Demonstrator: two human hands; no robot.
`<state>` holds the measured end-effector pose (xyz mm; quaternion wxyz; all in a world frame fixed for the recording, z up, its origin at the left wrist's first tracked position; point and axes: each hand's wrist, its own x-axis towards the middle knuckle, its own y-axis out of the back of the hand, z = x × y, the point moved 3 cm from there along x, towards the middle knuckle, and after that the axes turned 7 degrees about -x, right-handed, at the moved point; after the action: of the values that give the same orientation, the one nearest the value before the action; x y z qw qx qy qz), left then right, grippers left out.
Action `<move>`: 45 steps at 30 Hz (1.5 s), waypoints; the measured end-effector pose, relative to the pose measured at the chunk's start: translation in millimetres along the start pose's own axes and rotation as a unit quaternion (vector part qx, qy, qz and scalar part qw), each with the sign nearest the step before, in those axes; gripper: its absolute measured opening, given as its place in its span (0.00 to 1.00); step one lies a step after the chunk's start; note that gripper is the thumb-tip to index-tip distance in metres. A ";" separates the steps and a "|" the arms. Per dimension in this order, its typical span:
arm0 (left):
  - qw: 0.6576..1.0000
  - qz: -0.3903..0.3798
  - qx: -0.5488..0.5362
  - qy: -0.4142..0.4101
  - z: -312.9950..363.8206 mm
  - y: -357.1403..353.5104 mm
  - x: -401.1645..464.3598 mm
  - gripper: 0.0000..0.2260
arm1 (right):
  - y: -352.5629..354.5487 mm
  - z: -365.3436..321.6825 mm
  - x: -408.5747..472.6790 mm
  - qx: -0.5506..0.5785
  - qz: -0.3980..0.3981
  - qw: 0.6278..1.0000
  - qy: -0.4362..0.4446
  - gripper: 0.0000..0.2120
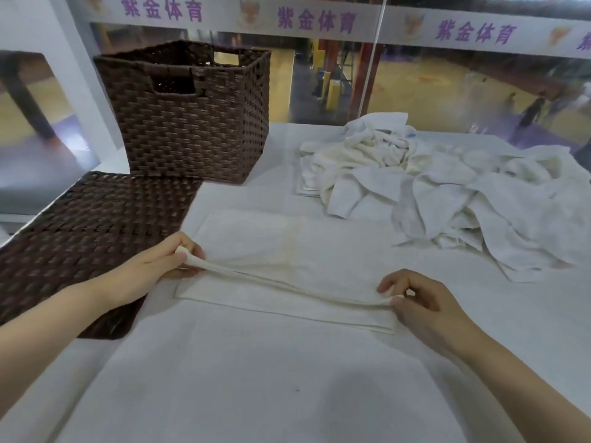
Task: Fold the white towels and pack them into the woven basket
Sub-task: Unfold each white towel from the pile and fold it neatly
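1. The left hand (160, 263) pinches one corner of the towel (287, 251) between its thumb and fingers.
2. The right hand (415, 298) pinches the other near corner the same way.
3. The towel lies flat on the white table (256, 378), right in front of the person. Its long side runs left to right, from one hand to the other. The held edge is lifted a little.
4. I think the next move is to carry this edge away, over to the far edge.
5. The woven basket (192, 123) stands far back on the left, nearer the left hand. A flat woven lid (80, 235) lies under the left arm.
6. More towels sit in a messy pile (447, 193) on the right.
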<state>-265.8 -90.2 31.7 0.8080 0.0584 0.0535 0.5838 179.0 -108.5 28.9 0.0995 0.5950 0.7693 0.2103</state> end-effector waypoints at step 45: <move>0.832 0.086 0.544 0.063 -21.1 -51.4 60.3 0.35 | -17.7 33.2 100.3 -0.444 0.018 0.892 -0.079 0.31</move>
<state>-202.0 -48.3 1.7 0.5872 0.4557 0.4082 0.5301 149.7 -9.3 1.2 0.4105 0.5173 0.5741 0.4841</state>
